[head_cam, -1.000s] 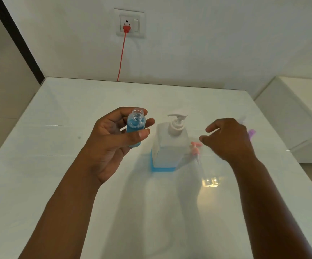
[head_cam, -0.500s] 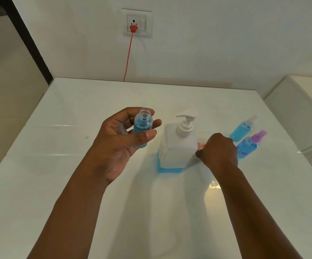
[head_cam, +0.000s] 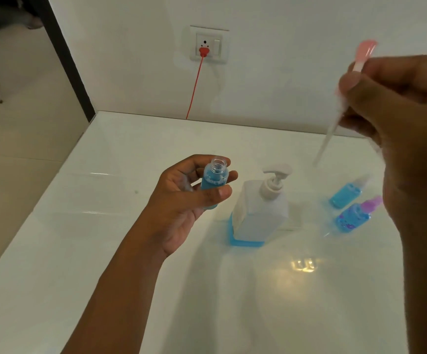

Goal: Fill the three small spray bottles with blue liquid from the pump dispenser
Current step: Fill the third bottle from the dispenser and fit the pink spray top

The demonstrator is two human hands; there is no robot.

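Head view, single item record.

Left hand (head_cam: 181, 198): grip curled round the open bottle (head_cam: 213, 183), thumb across the front, fingers behind. Bottle held above the bench (head_cam: 105, 251), nearly upright, neck tipped slightly up and right, mouth uncapped, blue liquid up to about the shoulder.

Right hand (head_cam: 399, 118): raised close to the camera, upper right, blurred. Grip pinches a spray top (head_cam: 360, 60), pink head uppermost, its thin clear tube (head_cam: 327, 139) hanging down and to the left.

Key relation: the open mouth lies down and left of the tube's tip, well apart. The tube's long axis slants roughly toward the bottle but passes to its right, over the pump dispenser (head_cam: 261, 208). Judged next step: tube into neck, top fitted on; the right hand must travel left and down, or the left hand rise to meet it.

Pump dispenser: standing on the bench between the hands, only a low band of blue left.

Two capped bottles (head_cam: 345, 195) (head_cam: 353, 215): lying on the bench right of the dispenser, both blue.
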